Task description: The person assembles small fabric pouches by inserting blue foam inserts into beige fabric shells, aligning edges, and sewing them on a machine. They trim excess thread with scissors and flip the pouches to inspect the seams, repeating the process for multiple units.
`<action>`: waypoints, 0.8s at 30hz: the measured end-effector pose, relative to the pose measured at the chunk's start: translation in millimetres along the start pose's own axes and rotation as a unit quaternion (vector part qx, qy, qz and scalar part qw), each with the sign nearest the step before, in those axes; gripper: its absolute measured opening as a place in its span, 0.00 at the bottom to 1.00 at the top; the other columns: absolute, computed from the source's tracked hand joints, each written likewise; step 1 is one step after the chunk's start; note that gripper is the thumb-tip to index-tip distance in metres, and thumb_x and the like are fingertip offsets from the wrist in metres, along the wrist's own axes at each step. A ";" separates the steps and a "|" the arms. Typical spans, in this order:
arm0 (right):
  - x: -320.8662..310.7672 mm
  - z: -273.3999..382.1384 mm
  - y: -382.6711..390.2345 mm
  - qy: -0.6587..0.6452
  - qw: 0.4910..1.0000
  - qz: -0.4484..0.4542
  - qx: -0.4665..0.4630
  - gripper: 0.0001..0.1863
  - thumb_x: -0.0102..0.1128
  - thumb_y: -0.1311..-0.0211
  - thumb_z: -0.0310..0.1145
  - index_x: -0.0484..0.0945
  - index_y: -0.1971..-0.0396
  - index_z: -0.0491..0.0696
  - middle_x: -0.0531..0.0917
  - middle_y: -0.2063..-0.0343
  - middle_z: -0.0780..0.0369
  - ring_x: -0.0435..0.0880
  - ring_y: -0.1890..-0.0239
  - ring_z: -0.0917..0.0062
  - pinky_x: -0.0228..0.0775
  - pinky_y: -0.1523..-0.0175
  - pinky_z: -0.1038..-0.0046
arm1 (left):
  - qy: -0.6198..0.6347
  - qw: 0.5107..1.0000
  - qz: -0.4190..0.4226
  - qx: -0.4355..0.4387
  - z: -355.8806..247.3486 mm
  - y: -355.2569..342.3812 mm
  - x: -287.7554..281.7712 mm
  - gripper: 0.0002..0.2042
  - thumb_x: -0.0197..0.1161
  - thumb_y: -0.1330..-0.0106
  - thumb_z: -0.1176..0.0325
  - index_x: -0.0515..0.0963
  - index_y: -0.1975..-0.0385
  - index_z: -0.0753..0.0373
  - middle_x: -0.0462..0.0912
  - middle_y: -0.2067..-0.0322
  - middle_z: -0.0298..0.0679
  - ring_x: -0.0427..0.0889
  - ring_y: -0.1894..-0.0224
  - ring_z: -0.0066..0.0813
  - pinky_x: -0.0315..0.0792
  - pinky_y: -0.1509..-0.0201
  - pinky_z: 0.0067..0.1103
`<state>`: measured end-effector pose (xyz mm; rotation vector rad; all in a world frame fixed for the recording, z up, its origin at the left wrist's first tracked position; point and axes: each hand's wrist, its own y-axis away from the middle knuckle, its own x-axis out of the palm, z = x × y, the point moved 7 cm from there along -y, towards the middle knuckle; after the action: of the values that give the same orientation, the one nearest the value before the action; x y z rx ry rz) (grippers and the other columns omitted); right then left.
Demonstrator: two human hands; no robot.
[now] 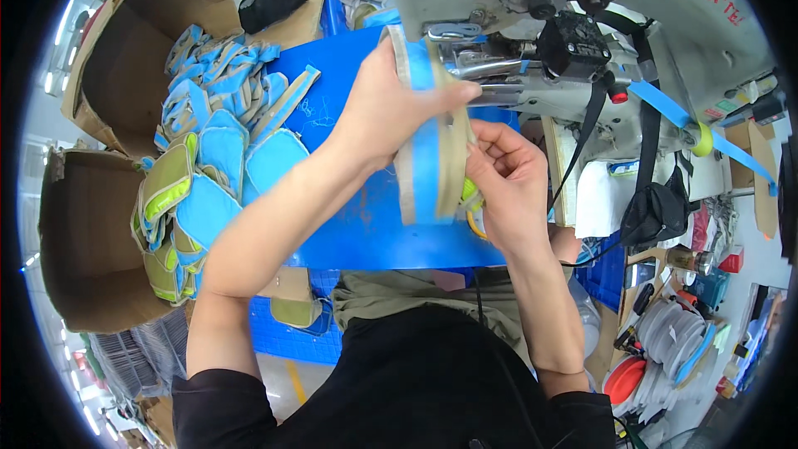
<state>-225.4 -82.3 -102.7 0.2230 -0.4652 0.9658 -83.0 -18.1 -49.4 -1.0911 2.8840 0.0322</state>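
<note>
Over the blue work table [349,224] I hold up a beige fabric strip with a blue stripe down its middle [426,162], curved like a loop. My left hand [378,108] is closed round its upper part, thumb stretched across the front toward the machine and slightly blurred. With thumb and bent fingers, my right hand [509,179] pinches the strip's right edge lower down. Beneath that pinch shows a bit of lime-green fabric [470,193], mostly hidden. Just beyond the strip juts the metal arm of a sewing machine [486,66].
Left of me, blue and lime-green padded fabric pieces [204,208] and striped strips [220,83] are heaped beside two cardboard boxes [96,241]. Blue tape [661,104] runs off the machine at right. Reels [673,328] are stacked lower right.
</note>
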 end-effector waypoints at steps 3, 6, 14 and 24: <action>2.9 8.1 -0.8 0.020 1.000 0.002 -0.002 0.12 0.61 0.31 0.20 0.81 0.50 0.37 0.88 0.63 0.63 0.85 0.64 0.87 0.76 0.57 0.83 | 0.007 1.000 -0.007 -0.003 -2.8 -1.0 2.4 0.21 0.78 0.42 0.71 0.76 0.52 0.64 0.83 0.63 0.32 0.81 0.62 0.18 0.79 0.58 0.22; 4.3 14.9 2.3 0.033 0.999 0.009 0.000 0.12 0.63 0.32 0.21 0.81 0.50 0.37 0.88 0.64 0.63 0.84 0.65 0.88 0.76 0.58 0.84 | 0.066 0.997 -0.028 -0.026 -5.1 13.0 1.5 0.18 0.76 0.38 0.69 0.76 0.52 0.64 0.83 0.61 0.33 0.82 0.58 0.18 0.79 0.54 0.22; -3.7 11.1 16.0 0.075 0.997 0.016 -0.017 0.15 0.72 0.38 0.28 0.83 0.54 0.38 0.87 0.68 0.64 0.81 0.68 0.88 0.74 0.61 0.82 | 0.090 0.995 -0.003 -0.048 13.2 74.1 -6.6 0.12 0.69 0.29 0.67 0.78 0.51 0.64 0.87 0.59 0.34 0.84 0.60 0.15 0.78 0.55 0.17; 3.2 10.8 20.1 -0.001 1.000 0.028 -0.012 0.18 0.70 0.35 0.28 0.82 0.48 0.38 0.88 0.62 0.62 0.84 0.60 0.84 0.76 0.53 0.79 | 0.222 0.961 0.010 -0.166 -1.1 75.6 -3.0 0.13 0.64 0.26 0.65 0.79 0.47 0.64 0.87 0.54 0.39 0.88 0.55 0.27 0.83 0.48 0.28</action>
<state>-243.6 -73.0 -92.1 0.1890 -0.4863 1.0139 -130.8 40.5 -48.1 -1.2605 3.3806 0.3244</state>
